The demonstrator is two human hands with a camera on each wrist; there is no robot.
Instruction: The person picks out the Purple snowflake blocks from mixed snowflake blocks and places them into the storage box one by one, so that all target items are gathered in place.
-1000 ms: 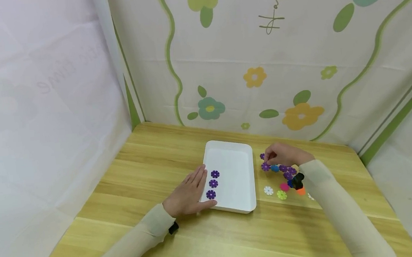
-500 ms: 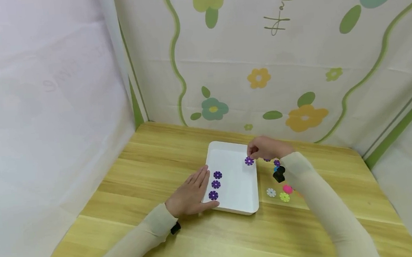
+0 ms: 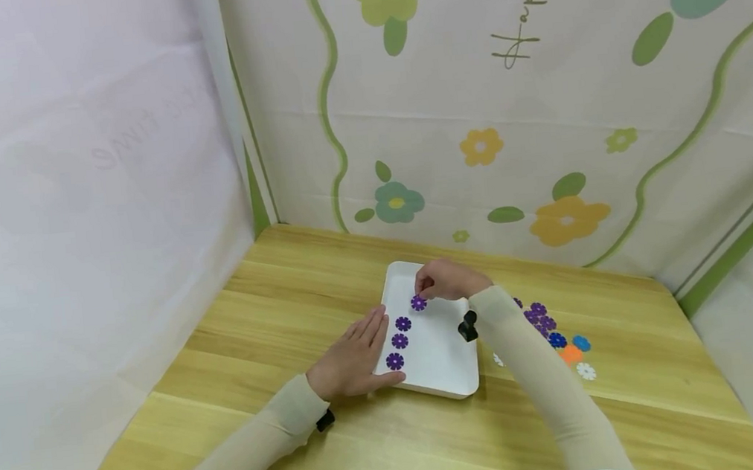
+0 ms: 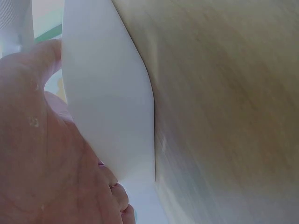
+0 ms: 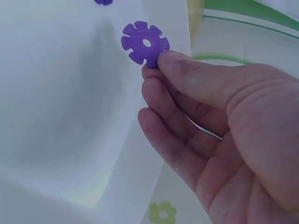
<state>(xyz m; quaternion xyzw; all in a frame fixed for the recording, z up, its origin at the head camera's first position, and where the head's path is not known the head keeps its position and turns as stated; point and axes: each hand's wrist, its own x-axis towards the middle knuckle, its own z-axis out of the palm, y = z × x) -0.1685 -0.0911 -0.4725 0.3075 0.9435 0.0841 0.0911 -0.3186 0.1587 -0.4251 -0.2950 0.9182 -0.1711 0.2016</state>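
A white rectangular tray [image 3: 441, 364] lies on the wooden table, with three purple snowflake discs [image 3: 399, 341] in a column along its left side. My right hand [image 3: 446, 280] is over the far part of the tray and pinches another purple snowflake disc [image 5: 144, 43] between thumb and index finger, its notched edge and centre hole showing in the right wrist view. My left hand [image 3: 354, 358] rests at the tray's left edge with fingers straight and thumb over the near corner. In the left wrist view its palm lies along the tray's outer wall [image 4: 107, 93].
Right of the tray lies a loose group of purple discs [image 3: 538, 316], with blue ones [image 3: 581, 342], an orange disc [image 3: 571, 354] and a white disc [image 3: 586, 372]. My right forearm [image 3: 543, 377] hides part of this group. Patterned cloth [image 3: 421, 134] hangs behind the table.
My right hand has picked a purple disc from the loose group and carried it left over the tray. The left hand stays at the tray's edge; the head view has shifted slightly.
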